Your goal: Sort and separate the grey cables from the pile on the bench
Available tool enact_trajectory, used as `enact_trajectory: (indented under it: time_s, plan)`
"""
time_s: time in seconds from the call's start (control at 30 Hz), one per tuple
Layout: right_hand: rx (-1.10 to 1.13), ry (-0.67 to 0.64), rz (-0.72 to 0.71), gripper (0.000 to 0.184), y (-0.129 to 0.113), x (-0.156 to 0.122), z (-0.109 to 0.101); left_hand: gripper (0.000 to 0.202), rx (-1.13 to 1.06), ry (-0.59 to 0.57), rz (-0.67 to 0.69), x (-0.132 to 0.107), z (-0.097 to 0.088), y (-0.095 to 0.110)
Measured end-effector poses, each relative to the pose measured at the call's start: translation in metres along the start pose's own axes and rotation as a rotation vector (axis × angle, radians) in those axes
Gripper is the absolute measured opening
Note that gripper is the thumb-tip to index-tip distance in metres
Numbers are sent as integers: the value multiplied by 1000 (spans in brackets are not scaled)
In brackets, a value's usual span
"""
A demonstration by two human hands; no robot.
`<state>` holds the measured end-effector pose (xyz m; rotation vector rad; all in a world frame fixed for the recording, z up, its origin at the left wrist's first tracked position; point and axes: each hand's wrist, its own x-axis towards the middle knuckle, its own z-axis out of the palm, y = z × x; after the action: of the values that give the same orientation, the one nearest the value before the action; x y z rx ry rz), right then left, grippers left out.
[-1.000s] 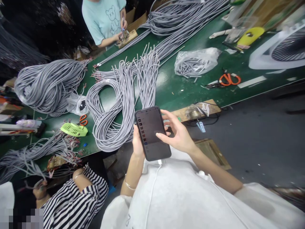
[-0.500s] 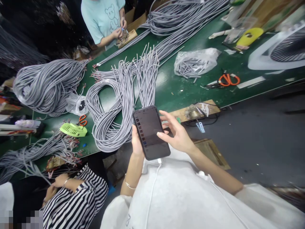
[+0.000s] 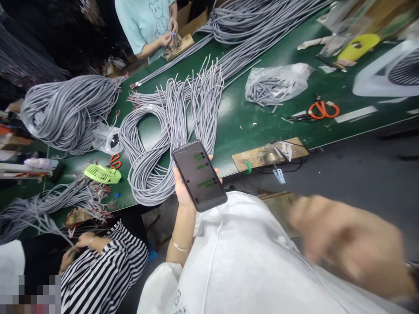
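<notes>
A dark smartphone (image 3: 204, 179) rests in my left hand (image 3: 183, 189), whose fingers wrap round its edges from behind. Green message bubbles show on its screen. A white cable (image 3: 213, 257) runs down from the phone over my white top. Out to the right, away from the phone, my right hand (image 3: 347, 235) is smeared by motion and its fingers cannot be made out. Just beyond the phone lie looped grey cables (image 3: 147, 174) on the green table (image 3: 232, 126).
A wooden board with a metal fixture (image 3: 270, 155) sits at the table edge. Orange-handled scissors (image 3: 324, 110), a plastic bag of short grey pieces (image 3: 278, 83) and a green fan (image 3: 102, 173) lie about. One co-worker in stripes (image 3: 108, 266) sits left; another in light blue (image 3: 147, 26) works opposite.
My right hand has left the phone and swung to the right, nearer the camera. The phone has shifted slightly left, and its screen has changed from a list to green message bubbles.
</notes>
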<state>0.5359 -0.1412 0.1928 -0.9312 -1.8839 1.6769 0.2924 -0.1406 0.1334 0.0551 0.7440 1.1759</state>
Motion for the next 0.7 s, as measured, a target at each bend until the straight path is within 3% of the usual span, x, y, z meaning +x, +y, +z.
enact_trajectory:
  time_s: [0.03, 0.1, 0.2, 0.27, 0.33, 0.43, 0.53, 0.7]
  plan:
    - [42, -308, 2, 47, -4, -9, -11, 87, 9, 1, 5, 0, 0, 1]
    - [11, -587, 24, 33, -7, -22, -25, 87, 11, 2, 13, 2, 1, 2]
    - [-195, -501, 22, 13, -9, -26, -23, 87, -16, -1, 0, 4, 2, 4]
    - [-267, -489, -4, 17, -10, -24, -13, 86, -17, 14, -16, 7, 2, 6]
    - [-328, -392, -42, 20, -11, -20, -2, 82, -8, 17, -30, 9, 2, 10]
    - [-397, -3, -23, 11, -14, -14, 12, 73, 6, 25, -28, 9, 3, 20]
    - [-258, 308, 89, 17, -18, -5, 21, 71, 42, 90, 13, 4, 2, 35]
    - [75, 523, 164, 22, -25, 15, 31, 68, 51, 68, 93, 0, -1, 61]
